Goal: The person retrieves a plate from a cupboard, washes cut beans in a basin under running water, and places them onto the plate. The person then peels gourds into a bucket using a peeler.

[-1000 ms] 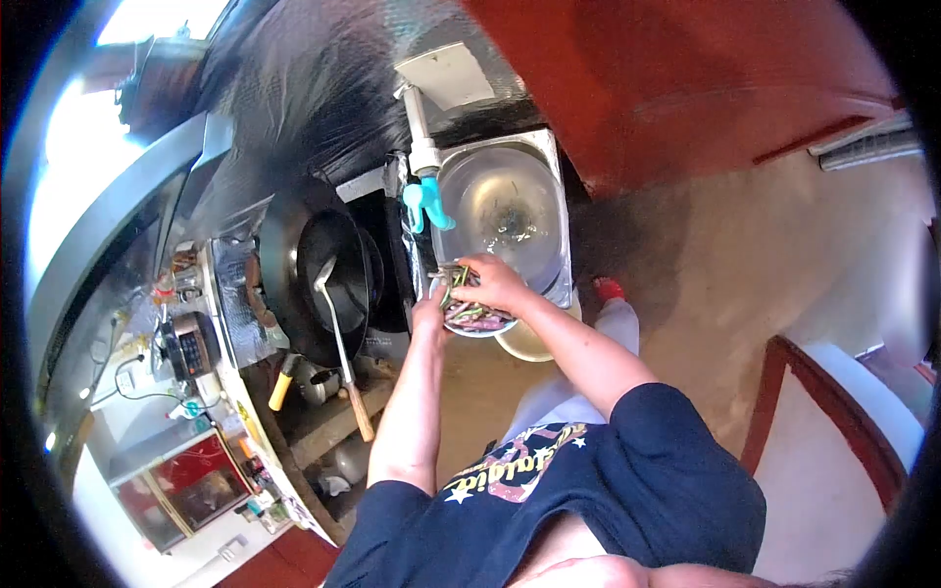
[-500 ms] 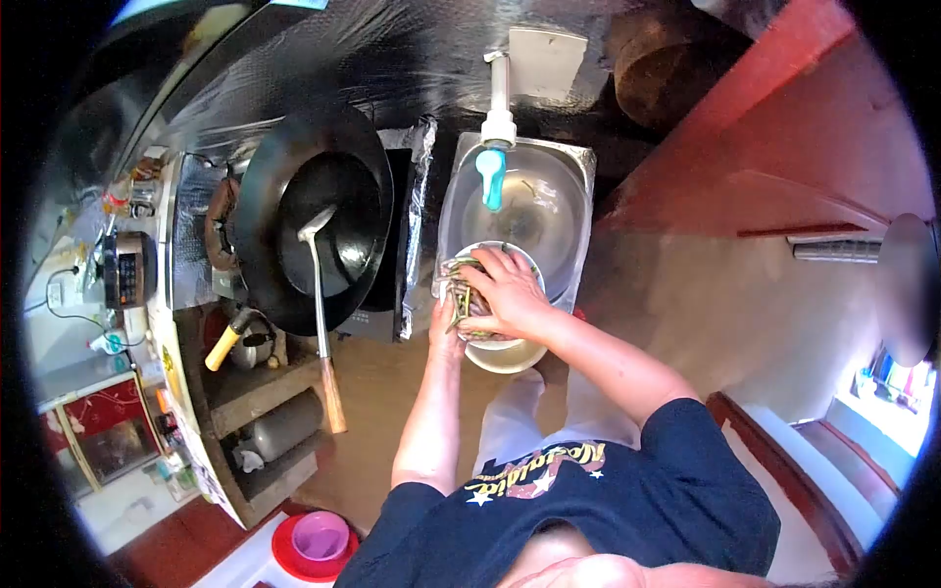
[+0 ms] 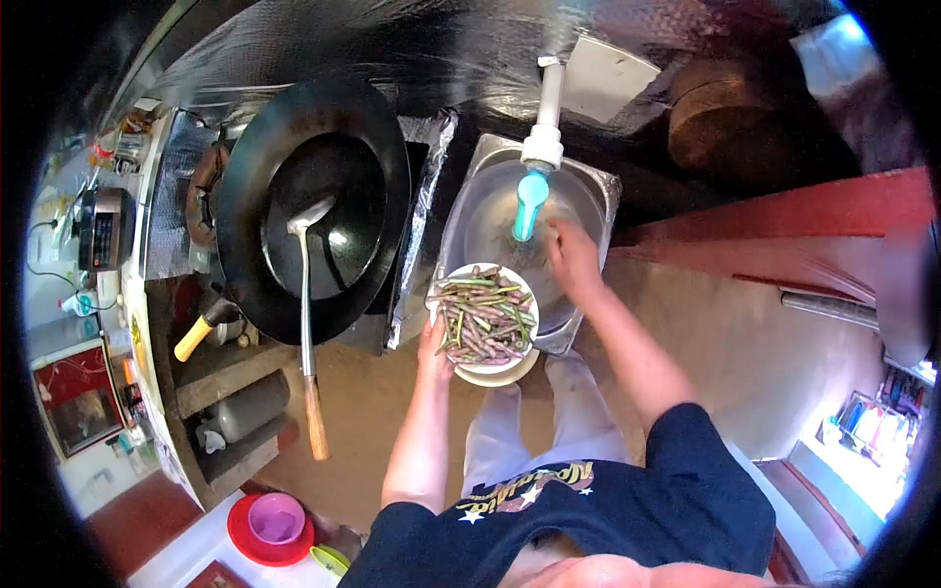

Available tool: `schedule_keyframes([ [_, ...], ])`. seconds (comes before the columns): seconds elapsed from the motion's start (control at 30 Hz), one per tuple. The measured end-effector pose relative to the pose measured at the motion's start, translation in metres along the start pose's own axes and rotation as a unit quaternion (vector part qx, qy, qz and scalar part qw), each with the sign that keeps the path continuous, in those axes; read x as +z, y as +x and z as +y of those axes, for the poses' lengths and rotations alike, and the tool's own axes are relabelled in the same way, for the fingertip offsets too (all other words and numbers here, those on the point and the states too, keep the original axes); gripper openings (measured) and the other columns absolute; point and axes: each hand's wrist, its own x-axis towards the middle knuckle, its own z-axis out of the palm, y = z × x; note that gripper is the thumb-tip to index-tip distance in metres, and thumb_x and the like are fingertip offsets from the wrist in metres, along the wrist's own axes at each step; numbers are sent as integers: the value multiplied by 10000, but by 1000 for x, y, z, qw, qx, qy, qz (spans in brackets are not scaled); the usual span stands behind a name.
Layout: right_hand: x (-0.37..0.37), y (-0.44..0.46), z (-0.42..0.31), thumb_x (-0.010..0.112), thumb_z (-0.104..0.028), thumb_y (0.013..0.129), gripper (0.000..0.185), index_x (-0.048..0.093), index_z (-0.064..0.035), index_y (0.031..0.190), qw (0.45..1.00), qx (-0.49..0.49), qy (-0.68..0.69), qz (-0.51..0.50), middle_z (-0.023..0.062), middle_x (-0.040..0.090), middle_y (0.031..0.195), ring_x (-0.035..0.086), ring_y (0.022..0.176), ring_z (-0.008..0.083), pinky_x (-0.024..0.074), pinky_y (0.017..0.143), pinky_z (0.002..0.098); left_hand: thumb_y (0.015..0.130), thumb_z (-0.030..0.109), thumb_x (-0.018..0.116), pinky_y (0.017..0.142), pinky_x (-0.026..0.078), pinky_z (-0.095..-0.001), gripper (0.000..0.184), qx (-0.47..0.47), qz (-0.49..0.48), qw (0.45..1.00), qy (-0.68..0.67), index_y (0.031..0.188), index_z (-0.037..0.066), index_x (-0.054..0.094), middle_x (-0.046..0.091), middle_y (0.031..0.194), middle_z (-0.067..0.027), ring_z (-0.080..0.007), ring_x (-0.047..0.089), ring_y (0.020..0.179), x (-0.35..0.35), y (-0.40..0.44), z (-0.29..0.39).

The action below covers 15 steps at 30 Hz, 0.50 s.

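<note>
One black metal wok (image 3: 358, 196) and one wooden-handled metal spatula (image 3: 305, 294) lie left of the left fingers; one turquoise-handled tap (image 3: 530, 201) stands beside the right fingers.

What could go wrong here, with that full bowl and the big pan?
Only the left hand grips the bowl, so it might tip. The pods are piled up to its rim, so some could spill. The spatula's wooden handle sticks out past the wok, where a passing arm might knock it.
</note>
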Motion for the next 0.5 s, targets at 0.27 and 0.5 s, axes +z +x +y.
schedule_keyframes([
  [0.27,108,88,89,514,-135,741,169,633,-62,835,919,1,-317,-236,147,624,872,615,795,282,490,679,391,881,281,520,642,517,-274,339,6,75,997,-28,1123,46,493,606,952,-59,-141,607,770,-14,-40,7],
  [0.5,87,55,114,536,-129,716,153,648,-34,756,945,-26,-179,-271,159,633,860,623,789,295,487,704,409,867,265,545,651,520,-268,336,16,82,996,-40,1122,49,508,608,950,-58,-140,605,778,-23,-47,4],
])
